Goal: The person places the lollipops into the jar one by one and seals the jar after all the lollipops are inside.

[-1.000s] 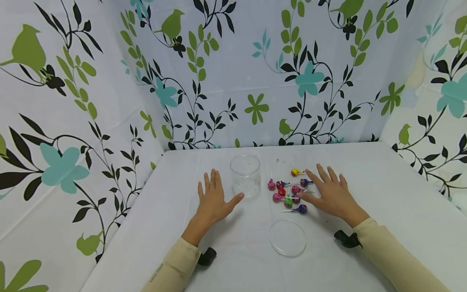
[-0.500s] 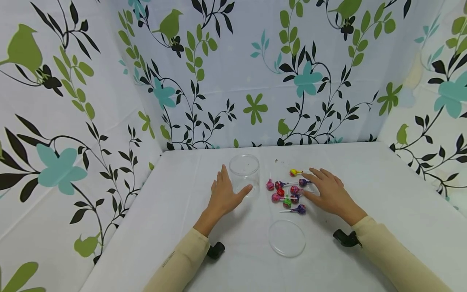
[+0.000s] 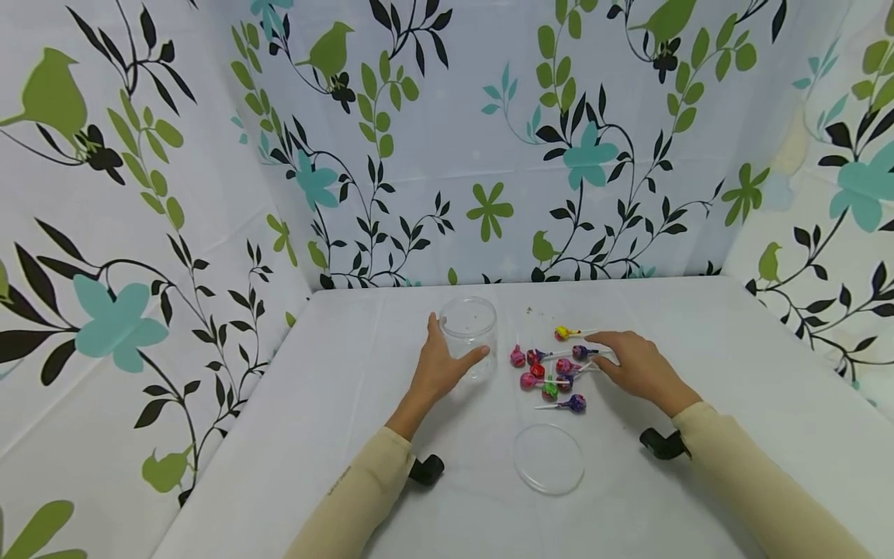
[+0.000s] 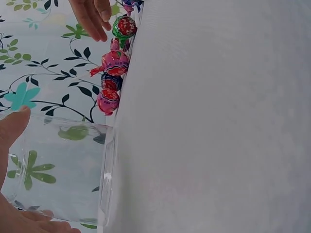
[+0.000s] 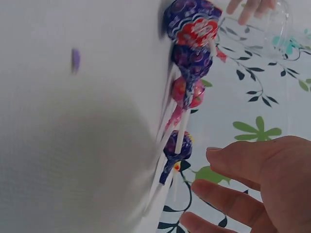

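A clear jar (image 3: 469,341) stands on the white table, its round mouth facing up. My left hand (image 3: 441,369) holds it from the near left, fingers along its left side and thumb across its front. In the left wrist view the jar (image 4: 63,170) lies between thumb and fingers. Several wrapped lollipops (image 3: 537,371) form a loose group right of the jar. Over their right edge hovers my right hand (image 3: 639,369), thumb and fingers parted beside the sticks. The right wrist view shows a purple-wrapped lollipop (image 5: 177,145) nearest that hand's fingertips (image 5: 214,155), with nothing between them.
A clear round lid (image 3: 549,460) lies flat in front of the lollipops. One yellow-wrapped lollipop (image 3: 563,333) sits at the back of the group. A patterned curtain (image 3: 489,140) surrounds the table (image 3: 314,435) at the back and sides.
My left hand has moved right and closed in around the jar. My right hand has lowered its fingers toward the lollipop sticks. The jar, lollipops and lid have stayed in place.
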`<act>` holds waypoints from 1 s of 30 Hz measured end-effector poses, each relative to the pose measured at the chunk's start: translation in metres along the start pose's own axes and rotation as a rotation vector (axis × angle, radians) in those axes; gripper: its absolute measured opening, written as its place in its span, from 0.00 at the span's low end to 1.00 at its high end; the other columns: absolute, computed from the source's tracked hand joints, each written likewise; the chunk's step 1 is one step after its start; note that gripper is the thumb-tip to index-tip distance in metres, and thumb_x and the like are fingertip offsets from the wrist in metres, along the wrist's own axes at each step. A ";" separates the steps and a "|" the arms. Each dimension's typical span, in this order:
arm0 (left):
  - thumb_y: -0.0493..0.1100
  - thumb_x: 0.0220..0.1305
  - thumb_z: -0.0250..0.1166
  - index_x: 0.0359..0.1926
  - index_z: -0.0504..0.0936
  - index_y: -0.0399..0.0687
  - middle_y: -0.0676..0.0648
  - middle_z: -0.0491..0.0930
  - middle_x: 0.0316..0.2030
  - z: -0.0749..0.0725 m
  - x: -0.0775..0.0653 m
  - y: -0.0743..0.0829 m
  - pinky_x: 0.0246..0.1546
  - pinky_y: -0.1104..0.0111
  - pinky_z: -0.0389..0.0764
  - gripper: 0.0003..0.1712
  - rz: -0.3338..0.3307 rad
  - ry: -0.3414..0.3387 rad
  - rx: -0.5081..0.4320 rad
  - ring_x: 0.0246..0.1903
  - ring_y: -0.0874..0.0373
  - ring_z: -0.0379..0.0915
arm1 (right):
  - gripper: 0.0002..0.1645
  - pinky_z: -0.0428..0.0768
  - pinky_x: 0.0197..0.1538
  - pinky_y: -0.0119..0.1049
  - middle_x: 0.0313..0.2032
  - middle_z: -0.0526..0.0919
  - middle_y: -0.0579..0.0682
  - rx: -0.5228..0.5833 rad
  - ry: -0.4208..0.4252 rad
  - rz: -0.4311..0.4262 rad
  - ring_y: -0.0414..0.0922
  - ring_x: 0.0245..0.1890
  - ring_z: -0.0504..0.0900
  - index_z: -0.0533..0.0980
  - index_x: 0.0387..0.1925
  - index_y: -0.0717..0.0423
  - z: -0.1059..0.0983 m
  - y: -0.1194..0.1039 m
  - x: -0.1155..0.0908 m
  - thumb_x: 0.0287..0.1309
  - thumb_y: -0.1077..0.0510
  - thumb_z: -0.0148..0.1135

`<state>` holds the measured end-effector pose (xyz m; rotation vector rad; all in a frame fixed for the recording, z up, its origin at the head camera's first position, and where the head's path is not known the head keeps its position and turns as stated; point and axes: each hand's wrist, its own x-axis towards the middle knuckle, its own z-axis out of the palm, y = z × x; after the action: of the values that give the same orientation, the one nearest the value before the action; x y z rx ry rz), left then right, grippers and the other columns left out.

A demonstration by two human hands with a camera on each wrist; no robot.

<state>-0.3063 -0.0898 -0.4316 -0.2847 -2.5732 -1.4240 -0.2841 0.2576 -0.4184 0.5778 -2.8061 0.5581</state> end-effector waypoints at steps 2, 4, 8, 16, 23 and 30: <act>0.62 0.60 0.76 0.82 0.39 0.37 0.35 0.58 0.77 0.000 0.001 -0.002 0.71 0.42 0.60 0.70 0.008 -0.004 -0.013 0.75 0.39 0.55 | 0.23 0.72 0.61 0.70 0.59 0.81 0.66 0.023 -0.022 0.018 0.70 0.60 0.76 0.79 0.63 0.64 0.001 0.003 0.003 0.68 0.62 0.67; 0.62 0.60 0.76 0.82 0.42 0.38 0.36 0.60 0.76 0.000 0.001 -0.003 0.71 0.42 0.61 0.68 0.018 -0.007 -0.025 0.74 0.39 0.57 | 0.22 0.71 0.61 0.70 0.59 0.81 0.67 0.042 -0.045 0.029 0.71 0.61 0.75 0.79 0.62 0.64 0.003 0.007 0.006 0.68 0.63 0.67; 0.62 0.59 0.76 0.81 0.48 0.40 0.38 0.64 0.74 -0.001 0.000 -0.005 0.70 0.42 0.63 0.65 0.021 -0.016 -0.031 0.73 0.40 0.60 | 0.20 0.72 0.61 0.70 0.59 0.80 0.68 0.071 -0.084 0.048 0.71 0.60 0.75 0.81 0.60 0.63 0.007 0.013 0.011 0.68 0.63 0.66; 0.63 0.59 0.76 0.81 0.49 0.40 0.41 0.64 0.75 -0.003 -0.004 -0.004 0.70 0.44 0.64 0.65 0.014 -0.045 -0.024 0.73 0.43 0.60 | 0.19 0.76 0.56 0.69 0.55 0.84 0.64 0.106 -0.084 0.076 0.69 0.55 0.80 0.82 0.58 0.63 0.011 0.019 0.014 0.66 0.66 0.65; 0.64 0.58 0.76 0.81 0.49 0.41 0.41 0.64 0.75 -0.002 -0.008 -0.001 0.68 0.42 0.66 0.65 0.009 -0.050 -0.028 0.72 0.42 0.61 | 0.19 0.78 0.54 0.64 0.47 0.87 0.61 0.126 -0.029 0.062 0.64 0.50 0.82 0.83 0.55 0.66 0.014 0.025 0.018 0.62 0.69 0.65; 0.63 0.59 0.76 0.82 0.49 0.42 0.41 0.64 0.75 0.000 -0.009 0.000 0.68 0.42 0.66 0.64 0.005 -0.048 -0.012 0.72 0.42 0.61 | 0.17 0.82 0.49 0.59 0.38 0.87 0.56 0.156 -0.014 0.087 0.56 0.41 0.84 0.84 0.51 0.66 0.014 0.027 0.021 0.59 0.71 0.67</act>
<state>-0.2975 -0.0906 -0.4338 -0.3314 -2.6008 -1.4480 -0.3158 0.2678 -0.4340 0.4912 -2.8294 0.7988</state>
